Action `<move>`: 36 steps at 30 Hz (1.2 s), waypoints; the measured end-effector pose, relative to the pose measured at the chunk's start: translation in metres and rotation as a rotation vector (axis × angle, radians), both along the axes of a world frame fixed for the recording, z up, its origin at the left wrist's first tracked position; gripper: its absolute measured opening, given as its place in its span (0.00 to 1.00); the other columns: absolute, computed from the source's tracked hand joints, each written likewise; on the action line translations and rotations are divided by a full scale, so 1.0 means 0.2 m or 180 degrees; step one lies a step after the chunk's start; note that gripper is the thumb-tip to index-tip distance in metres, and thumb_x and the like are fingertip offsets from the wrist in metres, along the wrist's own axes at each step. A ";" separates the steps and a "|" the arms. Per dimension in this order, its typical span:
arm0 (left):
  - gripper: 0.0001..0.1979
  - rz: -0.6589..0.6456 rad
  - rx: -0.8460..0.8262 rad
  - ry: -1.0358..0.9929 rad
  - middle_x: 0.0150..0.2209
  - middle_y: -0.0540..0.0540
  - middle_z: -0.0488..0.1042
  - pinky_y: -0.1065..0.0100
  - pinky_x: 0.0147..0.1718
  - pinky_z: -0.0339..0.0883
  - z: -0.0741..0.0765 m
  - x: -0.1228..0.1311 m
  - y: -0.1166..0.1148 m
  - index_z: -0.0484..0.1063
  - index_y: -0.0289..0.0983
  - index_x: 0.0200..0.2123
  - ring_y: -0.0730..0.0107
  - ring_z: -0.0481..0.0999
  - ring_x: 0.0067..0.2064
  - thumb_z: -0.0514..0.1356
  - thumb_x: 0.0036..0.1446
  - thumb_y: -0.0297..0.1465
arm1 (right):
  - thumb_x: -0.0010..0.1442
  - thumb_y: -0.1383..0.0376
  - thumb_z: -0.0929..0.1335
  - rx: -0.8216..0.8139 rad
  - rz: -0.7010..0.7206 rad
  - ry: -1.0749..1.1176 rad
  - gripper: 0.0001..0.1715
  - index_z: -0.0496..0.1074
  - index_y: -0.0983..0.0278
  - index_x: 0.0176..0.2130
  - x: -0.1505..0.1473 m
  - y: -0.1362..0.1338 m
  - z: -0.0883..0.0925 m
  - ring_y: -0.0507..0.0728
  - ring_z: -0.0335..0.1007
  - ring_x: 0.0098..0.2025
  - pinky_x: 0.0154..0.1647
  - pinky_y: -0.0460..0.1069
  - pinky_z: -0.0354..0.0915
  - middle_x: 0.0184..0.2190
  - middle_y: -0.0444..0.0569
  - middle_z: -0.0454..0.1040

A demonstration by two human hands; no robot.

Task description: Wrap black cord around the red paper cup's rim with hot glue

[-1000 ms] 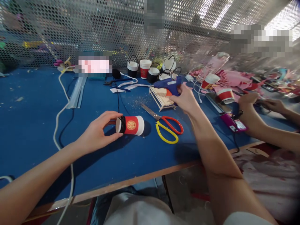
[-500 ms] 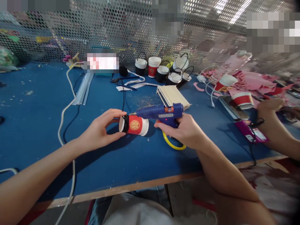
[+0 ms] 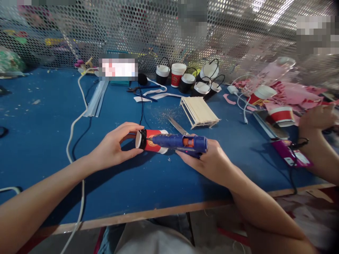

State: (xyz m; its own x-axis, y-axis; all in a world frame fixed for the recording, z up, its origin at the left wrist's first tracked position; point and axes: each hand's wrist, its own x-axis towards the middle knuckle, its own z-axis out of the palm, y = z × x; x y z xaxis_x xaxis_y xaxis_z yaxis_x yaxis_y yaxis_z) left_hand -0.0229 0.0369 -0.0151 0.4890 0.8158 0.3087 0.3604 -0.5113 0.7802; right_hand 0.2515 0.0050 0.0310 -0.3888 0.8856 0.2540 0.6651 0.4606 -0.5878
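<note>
My left hand (image 3: 113,146) is closed around the end of a small red paper cup (image 3: 156,135) lying on its side on the blue table (image 3: 47,141); a black band rings the cup near its white rim. My right hand (image 3: 209,158) grips a blue hot glue gun (image 3: 180,141) held level, with its nozzle touching the cup just beside the black band. The gun covers most of the cup's red side.
Scissors (image 3: 176,126) lie just behind the gun, mostly hidden. A wooden stick rack (image 3: 200,112), several small cups with black handles (image 3: 196,79), white and black cables (image 3: 76,120) and pink paper scraps (image 3: 291,93) are on the table. Another person's hand (image 3: 317,118) is at the right edge.
My right hand took the glue gun from beside the stick rack, brought it toward me and lowered its nozzle onto the cup. My left hand has kept holding the cup in place.
</note>
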 end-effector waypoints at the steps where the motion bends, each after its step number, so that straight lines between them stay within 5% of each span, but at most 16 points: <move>1: 0.26 0.0005 -0.0016 0.0014 0.55 0.40 0.64 0.56 0.53 0.69 0.00 0.00 0.00 0.64 0.41 0.54 0.56 0.71 0.53 0.65 0.51 0.31 | 0.55 0.63 0.68 0.0048 0.0075 -0.0052 0.06 0.67 0.63 0.29 0.00 0.00 0.00 0.50 0.62 0.23 0.25 0.46 0.61 0.23 0.44 0.70; 19: 0.26 -0.0011 -0.0012 -0.0045 0.54 0.40 0.64 0.58 0.52 0.70 0.00 0.00 0.00 0.64 0.40 0.54 0.58 0.72 0.53 0.65 0.51 0.31 | 0.57 0.68 0.66 0.0580 0.0327 -0.0280 0.02 0.66 0.62 0.33 0.01 -0.01 0.01 0.51 0.67 0.27 0.29 0.46 0.63 0.26 0.44 0.72; 36: 0.27 0.0002 0.0350 0.0149 0.55 0.39 0.64 0.56 0.51 0.71 -0.01 -0.01 0.00 0.63 0.40 0.55 0.56 0.70 0.54 0.64 0.52 0.31 | 0.55 0.69 0.68 0.0356 0.0347 -0.0191 0.04 0.66 0.63 0.31 0.02 -0.02 0.02 0.49 0.63 0.24 0.27 0.45 0.61 0.24 0.42 0.69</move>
State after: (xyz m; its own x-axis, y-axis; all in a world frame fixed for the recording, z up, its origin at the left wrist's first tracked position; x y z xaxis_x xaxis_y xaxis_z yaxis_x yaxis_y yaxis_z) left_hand -0.0241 0.0370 -0.0164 0.5045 0.7785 0.3732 0.3953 -0.5926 0.7018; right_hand 0.2557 0.0015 0.0341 -0.4984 0.8049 0.3219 0.6401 0.5921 -0.4896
